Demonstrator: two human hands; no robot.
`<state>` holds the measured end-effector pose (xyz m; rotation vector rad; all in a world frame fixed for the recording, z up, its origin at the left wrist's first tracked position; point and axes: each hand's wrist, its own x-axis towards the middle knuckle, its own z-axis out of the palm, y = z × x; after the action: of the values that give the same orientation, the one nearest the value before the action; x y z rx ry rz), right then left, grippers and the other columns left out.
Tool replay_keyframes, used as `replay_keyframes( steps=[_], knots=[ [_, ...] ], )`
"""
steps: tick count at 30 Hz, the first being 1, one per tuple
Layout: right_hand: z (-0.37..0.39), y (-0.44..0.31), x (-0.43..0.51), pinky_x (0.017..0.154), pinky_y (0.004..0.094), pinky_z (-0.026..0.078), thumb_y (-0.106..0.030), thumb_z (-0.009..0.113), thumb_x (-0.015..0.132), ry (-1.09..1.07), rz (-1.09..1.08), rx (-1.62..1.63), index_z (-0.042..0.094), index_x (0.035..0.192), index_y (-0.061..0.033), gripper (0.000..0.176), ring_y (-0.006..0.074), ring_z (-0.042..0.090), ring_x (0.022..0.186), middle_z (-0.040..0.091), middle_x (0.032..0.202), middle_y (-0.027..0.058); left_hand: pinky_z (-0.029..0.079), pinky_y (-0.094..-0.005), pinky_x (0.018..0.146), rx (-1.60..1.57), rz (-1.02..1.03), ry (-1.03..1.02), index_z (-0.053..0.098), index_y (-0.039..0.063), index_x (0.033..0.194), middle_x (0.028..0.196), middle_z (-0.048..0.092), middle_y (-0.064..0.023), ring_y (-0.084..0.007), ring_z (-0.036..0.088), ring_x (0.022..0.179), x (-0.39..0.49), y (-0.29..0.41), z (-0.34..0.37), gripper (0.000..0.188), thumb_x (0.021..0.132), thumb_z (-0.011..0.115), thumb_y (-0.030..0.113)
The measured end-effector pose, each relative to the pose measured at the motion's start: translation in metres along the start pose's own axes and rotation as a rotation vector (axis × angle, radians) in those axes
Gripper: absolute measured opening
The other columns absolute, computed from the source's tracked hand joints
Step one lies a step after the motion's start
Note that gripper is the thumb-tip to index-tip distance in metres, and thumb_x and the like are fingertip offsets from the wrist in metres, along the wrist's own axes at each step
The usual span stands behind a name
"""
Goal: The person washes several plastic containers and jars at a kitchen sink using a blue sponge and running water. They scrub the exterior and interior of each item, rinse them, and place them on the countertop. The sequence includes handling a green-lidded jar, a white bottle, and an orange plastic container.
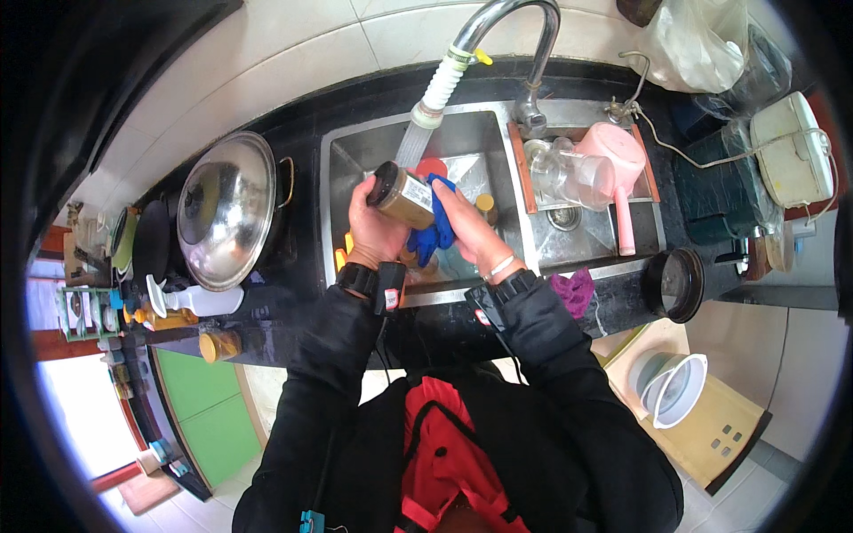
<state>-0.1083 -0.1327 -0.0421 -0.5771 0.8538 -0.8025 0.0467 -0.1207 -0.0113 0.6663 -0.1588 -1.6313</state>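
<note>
My left hand (pixel 378 230) grips a brown-filled jar (pixel 405 203) with a black lid and a white label that bears writing. The jar is tilted over the left sink basin (pixel 346 150), lid end toward the upper left. In my right hand (pixel 468 226) a blue cloth (pixel 433 233) is pressed against the jar's lower right end. Water runs from the faucet's white hose nozzle (pixel 426 116) just above the lid. Below my hands, a jar with a yellow lid (pixel 485 202) and a red round item (pixel 432 168) sit in the basin, partly hidden.
Clear plastic containers (pixel 566 176) and a pink dipper (pixel 610 150) rest over the right basin. A purple cloth (pixel 574 293) and a dark round pan (pixel 674 285) lie along the front edge. On the left stand a domed-lid wok (pixel 230 210), a spray bottle (pixel 200 300) and a yellow-lidded jar (pixel 220 346).
</note>
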Motion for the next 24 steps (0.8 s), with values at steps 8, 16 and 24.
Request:
replay_keyframes(
  steps=[8, 16, 24],
  knots=[
    [0.024, 0.000, -0.014, 0.099, 0.0333, 0.047, -0.033, 0.063, 0.099, -0.048, -0.174, 0.253, 0.041, 0.143, -0.0106, 0.054, 0.0178, 0.055, 0.119, 0.055, 0.131, 0.0066, 0.040, -0.0424, 0.108, 0.424, 0.048, -0.240, 0.046, 0.009, 0.144, 0.136, 0.056, -0.0078, -0.0231, 0.054, 0.123, -0.024, 0.034, -0.002, 0.047, 0.104, 0.047, 0.034],
    [0.033, 0.015, -0.017, 0.100, 0.0348, 0.043, -0.009, 0.069, 0.089, 0.128, -0.822, -0.446, 0.051, 0.129, -0.0087, 0.044, 0.0213, 0.052, 0.115, 0.052, 0.124, 0.0083, 0.051, -0.0361, 0.094, 0.634, 0.031, -0.126, 0.031, 0.021, 0.151, 0.134, 0.051, -0.0065, -0.0178, 0.056, 0.116, -0.052, 0.041, 0.009, 0.052, 0.106, 0.046, 0.041],
    [0.026, 0.001, -0.020, 0.098, 0.0350, 0.045, -0.015, 0.065, 0.093, -0.017, -0.700, -0.659, 0.058, 0.122, -0.0052, 0.032, 0.0243, 0.058, 0.111, 0.059, 0.117, 0.0126, 0.039, -0.0392, 0.105, 1.359, 0.459, -0.252, 0.046, 0.008, 0.132, 0.119, 0.051, -0.0150, -0.0277, 0.048, 0.119, -0.060, 0.049, -0.012, 0.050, 0.090, 0.071, 0.018]
  ],
)
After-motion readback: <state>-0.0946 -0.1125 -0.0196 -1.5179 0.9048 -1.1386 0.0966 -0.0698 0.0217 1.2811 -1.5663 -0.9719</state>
